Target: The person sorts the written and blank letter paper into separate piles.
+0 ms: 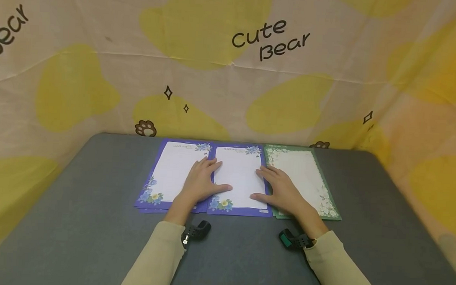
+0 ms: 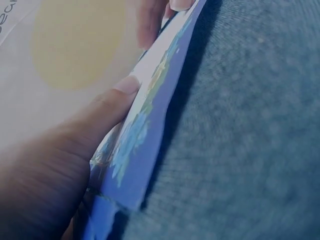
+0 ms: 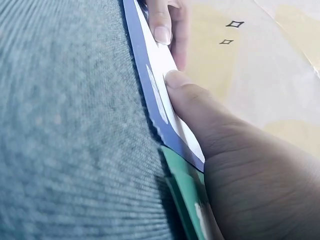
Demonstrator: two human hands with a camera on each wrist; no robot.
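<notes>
Three sheets of flower-bordered paper lie side by side on the table. The middle purple-bordered sheet (image 1: 238, 172) has both hands at its sides. My left hand (image 1: 201, 181) rests flat over its left edge and the left purple-bordered sheet (image 1: 170, 170), thumb pointing inward. Across from it, my right hand (image 1: 283, 188) rests over the right edge and part of the green-bordered sheet (image 1: 306, 170). In the left wrist view the left thumb (image 2: 127, 85) presses the paper near its blue flowers. The right thumb (image 3: 177, 80) touches the white area in the right wrist view.
More sheet edges show beneath the left purple and green papers. A grey table (image 1: 96, 238) spreads around them. Behind hangs a pale cloth (image 1: 215, 75) with yellow patches and lettering. Black bands with small devices (image 1: 199, 230) sit on both wrists.
</notes>
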